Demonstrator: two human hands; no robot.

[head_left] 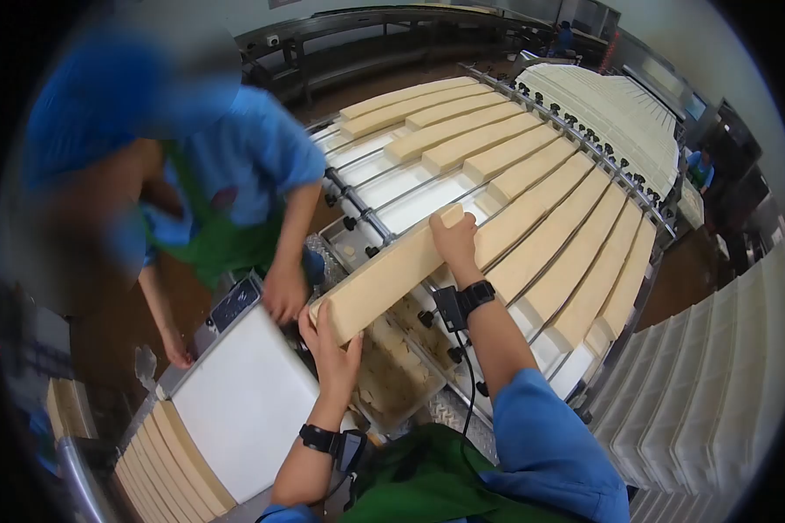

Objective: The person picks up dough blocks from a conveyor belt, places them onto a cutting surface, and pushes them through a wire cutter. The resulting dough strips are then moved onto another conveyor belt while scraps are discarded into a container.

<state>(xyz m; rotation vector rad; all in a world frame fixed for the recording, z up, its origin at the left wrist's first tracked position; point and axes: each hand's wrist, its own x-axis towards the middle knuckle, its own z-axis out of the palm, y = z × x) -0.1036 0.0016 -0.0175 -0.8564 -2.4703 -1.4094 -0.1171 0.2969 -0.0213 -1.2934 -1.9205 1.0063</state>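
Note:
A long pale beige slab point(384, 277) is held slantwise between my two hands. My left hand point(333, 353) grips its near end, with the thumb and fingers on opposite sides. At the far end, the fingers of my right hand point(455, 244) are wrapped around the slab. It hangs above a metal tray point(423, 383) that holds broken beige scraps. Just beyond my right hand lies a white conveyor point(406, 207), where more beige slabs point(567, 231) rest in lanes between thin metal rods.
A co-worker in blue with a green apron point(235, 248) stands at the left, hands by a white belt point(240, 414). Several beige slabs point(174, 458) stand side by side on that belt's near end. Stacked white trays point(702, 392) rise at the right. A metal rail with black knobs point(576, 131) crosses the conveyor.

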